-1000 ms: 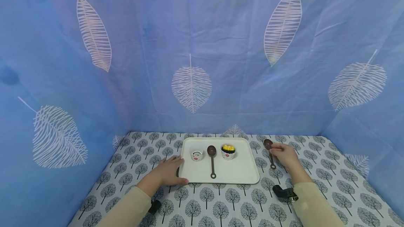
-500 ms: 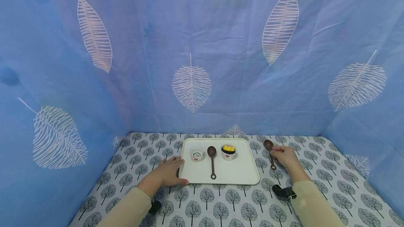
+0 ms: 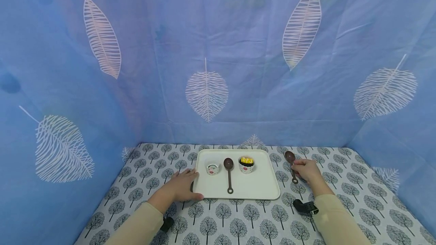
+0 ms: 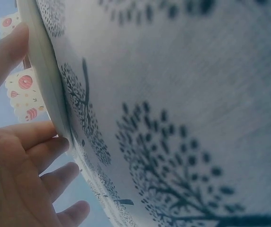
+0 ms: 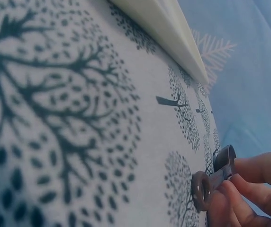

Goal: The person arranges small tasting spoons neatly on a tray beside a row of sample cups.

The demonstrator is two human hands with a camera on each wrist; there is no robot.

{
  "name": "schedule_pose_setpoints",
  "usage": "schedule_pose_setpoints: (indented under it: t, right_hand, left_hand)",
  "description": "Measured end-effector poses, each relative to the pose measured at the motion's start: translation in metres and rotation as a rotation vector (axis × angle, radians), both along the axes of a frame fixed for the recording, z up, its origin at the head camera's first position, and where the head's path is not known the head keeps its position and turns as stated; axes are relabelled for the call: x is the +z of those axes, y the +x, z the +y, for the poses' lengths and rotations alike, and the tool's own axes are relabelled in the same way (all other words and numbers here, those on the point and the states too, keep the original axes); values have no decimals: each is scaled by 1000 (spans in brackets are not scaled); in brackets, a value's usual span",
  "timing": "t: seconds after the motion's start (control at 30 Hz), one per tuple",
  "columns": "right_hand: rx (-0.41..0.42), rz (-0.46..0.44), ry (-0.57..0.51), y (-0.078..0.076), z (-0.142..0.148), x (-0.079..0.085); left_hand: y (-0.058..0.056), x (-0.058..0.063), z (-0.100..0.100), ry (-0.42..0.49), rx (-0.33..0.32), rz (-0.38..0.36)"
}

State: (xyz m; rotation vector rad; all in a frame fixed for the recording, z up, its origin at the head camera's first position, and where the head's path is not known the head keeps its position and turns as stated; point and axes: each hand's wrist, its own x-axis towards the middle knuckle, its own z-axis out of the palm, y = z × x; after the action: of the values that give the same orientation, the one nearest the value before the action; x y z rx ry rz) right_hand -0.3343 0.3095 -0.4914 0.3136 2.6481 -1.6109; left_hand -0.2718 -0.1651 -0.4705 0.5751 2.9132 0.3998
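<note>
Right of the tray, my right hand (image 3: pixel 307 170) pinches the handle of a brown ladle-like spoon (image 3: pixel 290 157) between thumb and fingers. In the right wrist view, the ring end of this spoon (image 5: pixel 202 191) points at the camera, with the fingers on the handle beyond it. My left hand (image 3: pixel 180 186) touches the left side of a cream tray (image 3: pixel 253 190), its fingers extended and its thumb at the front left corner. The left wrist view shows the fingertips (image 4: pixel 55 142) against the tray's rim. A second brown spoon (image 3: pixel 229 175) lies on the tray, bowl away from me.
On the tray, a patterned paper cup (image 3: pixel 212 168) stands left of the spoon. Right of it is another cup (image 3: pixel 246 165) with dark and yellow contents. A tree-print cloth (image 3: pixel 252 222) covers the table; a blue leaf-print curtain (image 3: pixel 238 97) encloses it.
My right hand has shifted slightly toward me along the spoon's handle. The spoon has barely moved. My left hand and the tray look the same.
</note>
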Motion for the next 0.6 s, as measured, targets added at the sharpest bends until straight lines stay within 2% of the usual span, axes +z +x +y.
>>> schedule_pose_setpoints:
  t: [0.3, 0.6]
  right_hand:
    - [5, 10, 74, -2, 1, -6]
    - [34, 46, 119, 3, -5, 0]
  left_hand:
    - [0, 0, 0, -4, -6, -4]
    - [1, 2, 1, -8, -4, -7]
